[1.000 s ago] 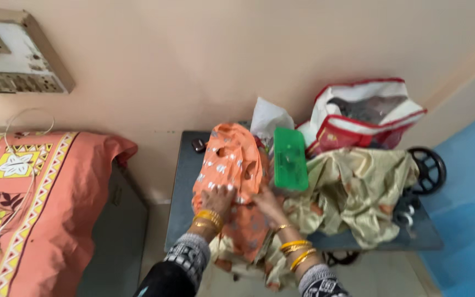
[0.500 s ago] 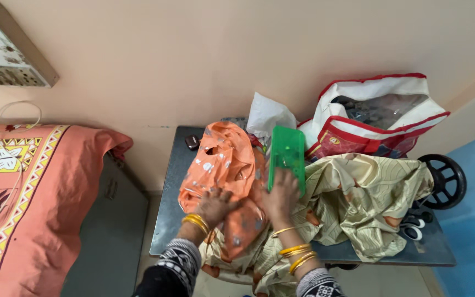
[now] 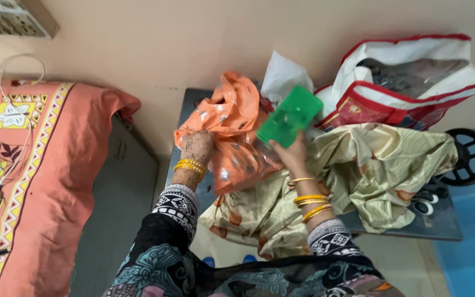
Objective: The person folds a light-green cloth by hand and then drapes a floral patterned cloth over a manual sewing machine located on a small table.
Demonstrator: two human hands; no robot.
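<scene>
On the grey table [image 3: 193,118] against the peach wall, seen from the head camera looking down, the person's two hands are working over a heap of cloth and bags. Right hand [image 3: 291,155] is closing around the near, lower end of a flat green plastic box [image 3: 290,116], fingers wrapped under it and thumb on top, so the box is lifting clear of the pile. Its long axis is running up and to the right, away from the wrist, with the far corner tilting toward the red-and-white bag [image 3: 408,82] standing against the wall. Left hand [image 3: 197,147] is pressing down on the orange patterned plastic bag [image 3: 229,126], fingers curled into its crumpled skin; whether they are pinching a fold or only resting is hard to tell. The box is hanging just to the right of that orange bag, nearly touching its edge, so the right hand is the one that has it, and the left is a little apart, to the box's lower left. A white plastic bag [image 3: 281,77] is poking up behind both. Beige printed fabric [image 3: 380,165] is draping over the table's right part and front edge, and a black handwheel [image 3: 471,157] is showing beyond it. An orange patterned bedspread [image 3: 34,165] is lying at the far left.
</scene>
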